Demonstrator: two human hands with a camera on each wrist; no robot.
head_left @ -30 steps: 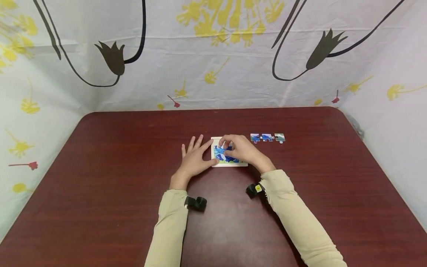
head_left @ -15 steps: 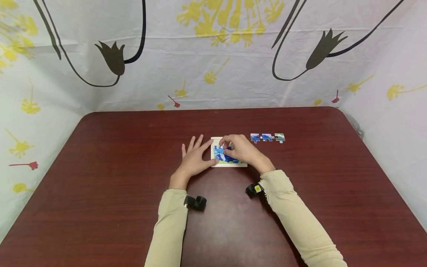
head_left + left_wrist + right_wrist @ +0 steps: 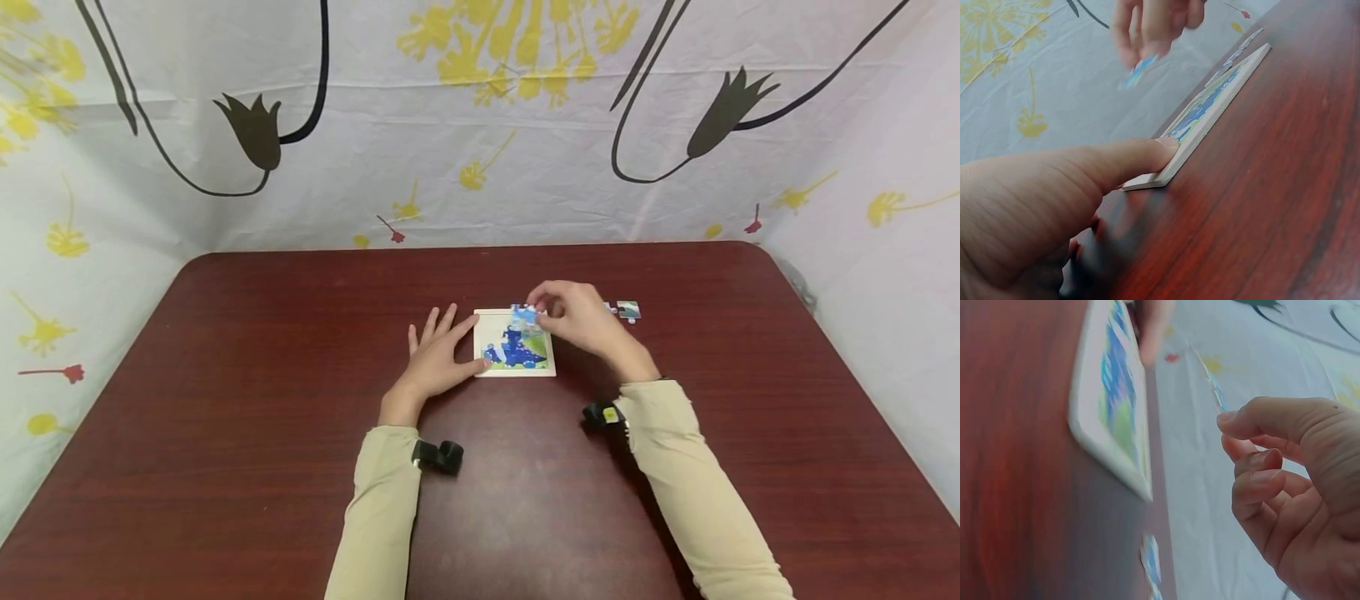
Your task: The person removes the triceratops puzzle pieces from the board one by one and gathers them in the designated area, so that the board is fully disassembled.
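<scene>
Mid-frame, the right hand (image 3: 581, 319) pinches a thin, pale-blue jigsaw piece (image 3: 522, 317) by its edge, so it could slip; the left hand (image 3: 437, 352), spread, touches the white-rimmed, flat puzzle tray (image 3: 517, 373) below.

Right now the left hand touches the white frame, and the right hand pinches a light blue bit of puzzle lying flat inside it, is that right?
Not quite: the light blue bit of puzzle is held up clear of the white frame, not flat inside it, as the left wrist view shows. The right hand pinches it, and the left hand touches the frame.
</scene>
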